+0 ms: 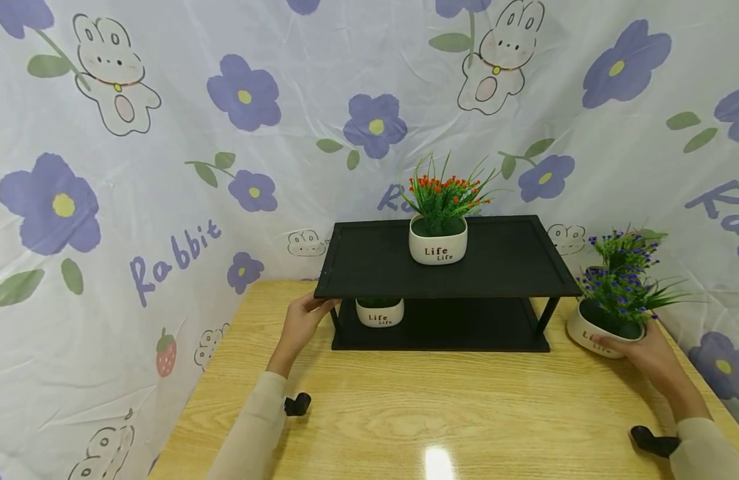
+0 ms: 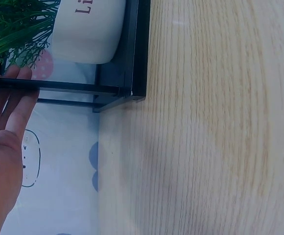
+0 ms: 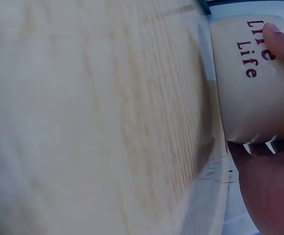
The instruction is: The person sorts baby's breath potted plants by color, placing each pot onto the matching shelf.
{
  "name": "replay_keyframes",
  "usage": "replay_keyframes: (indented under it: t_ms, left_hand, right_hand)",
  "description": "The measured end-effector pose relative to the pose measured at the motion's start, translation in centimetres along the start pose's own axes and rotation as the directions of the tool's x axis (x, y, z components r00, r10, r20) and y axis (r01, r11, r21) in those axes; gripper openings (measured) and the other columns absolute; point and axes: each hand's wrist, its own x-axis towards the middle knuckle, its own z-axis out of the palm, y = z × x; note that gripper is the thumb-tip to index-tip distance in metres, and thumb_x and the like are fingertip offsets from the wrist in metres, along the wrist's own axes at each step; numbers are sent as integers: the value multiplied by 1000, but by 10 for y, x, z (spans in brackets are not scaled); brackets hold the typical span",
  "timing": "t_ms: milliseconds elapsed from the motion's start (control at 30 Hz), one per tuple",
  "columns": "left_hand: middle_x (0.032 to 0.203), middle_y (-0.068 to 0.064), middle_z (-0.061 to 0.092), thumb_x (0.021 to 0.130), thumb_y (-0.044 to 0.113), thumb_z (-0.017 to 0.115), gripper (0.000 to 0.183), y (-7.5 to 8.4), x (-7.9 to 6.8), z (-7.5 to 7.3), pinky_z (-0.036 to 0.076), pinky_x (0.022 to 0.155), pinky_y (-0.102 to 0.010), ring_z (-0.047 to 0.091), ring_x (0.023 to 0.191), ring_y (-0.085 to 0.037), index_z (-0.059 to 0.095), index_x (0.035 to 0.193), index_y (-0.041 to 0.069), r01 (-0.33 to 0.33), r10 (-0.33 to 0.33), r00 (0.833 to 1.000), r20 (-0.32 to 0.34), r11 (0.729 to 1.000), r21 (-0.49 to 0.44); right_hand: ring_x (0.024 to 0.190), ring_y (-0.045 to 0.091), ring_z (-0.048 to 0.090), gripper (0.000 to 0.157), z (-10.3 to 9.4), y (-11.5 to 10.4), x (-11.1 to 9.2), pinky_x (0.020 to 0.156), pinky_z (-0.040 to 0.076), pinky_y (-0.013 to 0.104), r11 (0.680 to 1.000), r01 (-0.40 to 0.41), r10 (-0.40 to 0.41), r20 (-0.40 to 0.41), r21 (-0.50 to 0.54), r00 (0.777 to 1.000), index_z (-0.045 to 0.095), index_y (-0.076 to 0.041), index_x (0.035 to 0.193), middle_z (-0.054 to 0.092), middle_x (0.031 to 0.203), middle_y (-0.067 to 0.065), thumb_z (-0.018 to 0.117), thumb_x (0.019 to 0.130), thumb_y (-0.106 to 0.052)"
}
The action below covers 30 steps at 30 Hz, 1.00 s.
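A black two-tier shelf [image 1: 501, 263] stands on the wooden table. My left hand [image 1: 302, 325] grips its left side just under the top board; in the left wrist view, fingers and thumb lie about a thin black post [image 2: 78, 88]. With my right hand [image 1: 660, 363] I hold a white oval flowerpot [image 1: 606, 333] of blue-purple flowers, slightly tilted, right of the shelf. The thumb presses its "Life" lettering in the right wrist view, where the pot [image 3: 254, 98] hides some fingers. A matching pot with orange-red flowers [image 1: 438, 243] sits on the top board.
Another white pot [image 1: 380, 313] stands on the lower tier at the left, its plant mostly hidden by the top board. Behind the held pot is a second blue-flowered plant [image 1: 621, 250]. A patterned cloth [image 1: 309, 173] hangs behind the table [image 1: 405, 400].
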Motion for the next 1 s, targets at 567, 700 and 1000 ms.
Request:
replay_keyframes:
  t_ms: [567,700,1000]
  left_hand:
    - [135,-9,75,103,30,74,29,-1,-1,-1,53,113,-59,66,135,-33,78,128,16,-4,4,1000,6,1000,-3]
    - [135,-9,74,102,31,75,29,-2,0,-1,53,113,-60,66,135,-33,78,128,16,-2,2,1000,4,1000,-8]
    - [133,-9,76,103,28,74,27,-2,1,0,54,111,-58,67,133,-33,79,126,16,-13,13,1000,-6,1000,0]
  right_hand:
    - [145,75,17,119,7,-18,-30,107,31,86,995,47,-40,79,-93,996,-18,2,166,1,166,49,69,102,-49]
    - [143,73,26,116,16,-24,-36,105,36,84,988,71,-59,89,-136,994,-5,6,167,16,163,50,72,100,-49]
    - [139,72,35,123,34,-36,-49,104,43,79,967,111,-83,127,-230,988,-2,24,158,21,155,56,75,97,-50]
